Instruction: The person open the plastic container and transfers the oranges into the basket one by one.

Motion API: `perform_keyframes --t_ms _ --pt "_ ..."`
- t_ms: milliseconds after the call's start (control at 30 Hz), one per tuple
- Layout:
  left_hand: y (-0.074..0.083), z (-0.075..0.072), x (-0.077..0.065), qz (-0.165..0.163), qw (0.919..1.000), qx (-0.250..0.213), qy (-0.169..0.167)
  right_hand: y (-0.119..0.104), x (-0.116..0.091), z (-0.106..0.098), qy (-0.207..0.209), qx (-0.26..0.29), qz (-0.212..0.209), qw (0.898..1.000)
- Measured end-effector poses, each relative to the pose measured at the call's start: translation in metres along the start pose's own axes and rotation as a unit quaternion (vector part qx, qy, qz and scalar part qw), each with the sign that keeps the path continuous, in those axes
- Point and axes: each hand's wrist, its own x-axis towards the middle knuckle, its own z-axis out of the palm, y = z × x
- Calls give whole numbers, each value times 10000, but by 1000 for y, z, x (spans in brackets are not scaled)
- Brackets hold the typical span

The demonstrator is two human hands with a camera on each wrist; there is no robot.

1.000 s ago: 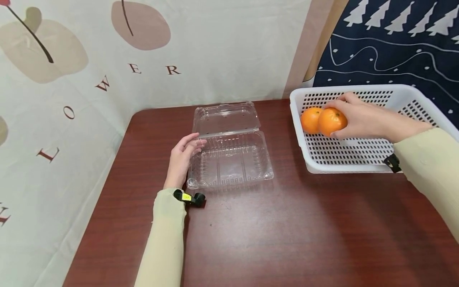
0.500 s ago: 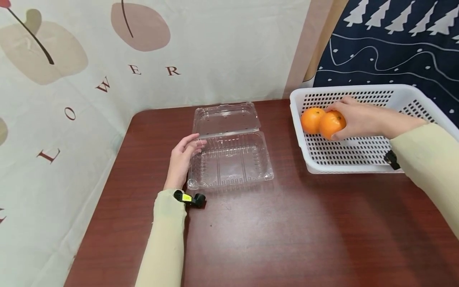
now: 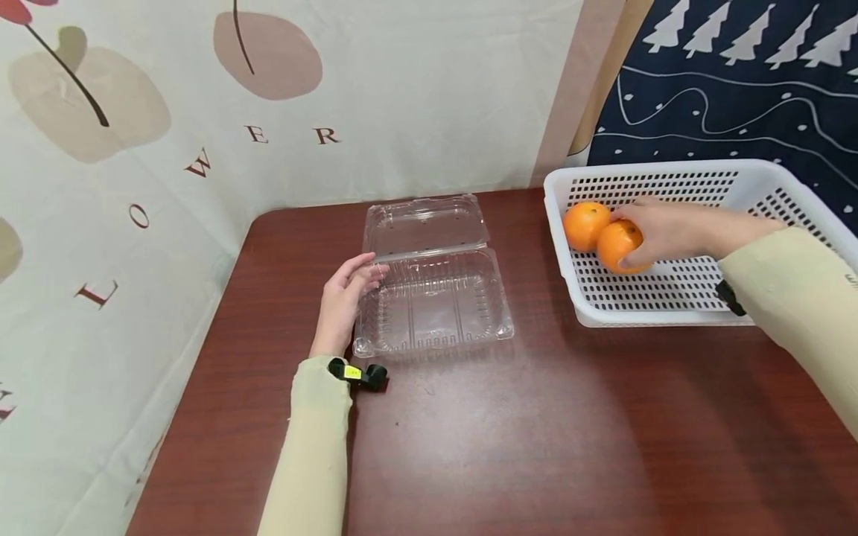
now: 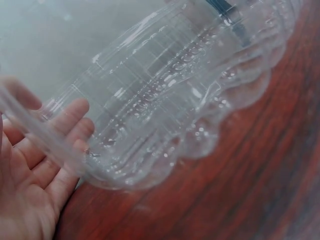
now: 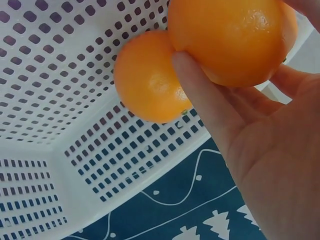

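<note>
My right hand (image 3: 660, 232) is inside the white basket (image 3: 590, 316), gripping an orange (image 3: 617, 244) between thumb and fingers. A second orange (image 3: 585, 225) sits against the basket's left wall, right beside the held one. In the right wrist view, the gripped orange (image 5: 232, 37) partly covers the other orange (image 5: 150, 77). My left hand (image 3: 340, 301) stays at the left side of a clear plastic clamshell box (image 3: 436, 298), whose lid (image 3: 425, 225) lies folded back. In the left wrist view, the loosely extended fingers (image 4: 70, 117) lie by the box's rim and side wall.
The dark red-brown wooden table (image 3: 456, 439) bears both the box and the basket. A pale printed cloth (image 3: 429, 97) hangs behind and to the left. A navy cloth with white trees (image 3: 710, 112) is behind the basket.
My right hand and the gripped orange have shifted slightly toward the basket's front, showing more of the other orange. My left hand and the box have kept their places.
</note>
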Motion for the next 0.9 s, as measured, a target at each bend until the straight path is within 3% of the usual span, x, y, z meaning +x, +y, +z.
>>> perform_keyframes --t_ms 533,900 --pt "0 -1 0 31 9999 97 -4 4 2 1 -42 332 -351 9988" --pt "-1 0 0 19 10000 60 6 8 5 3 -347 524 -191 9978"
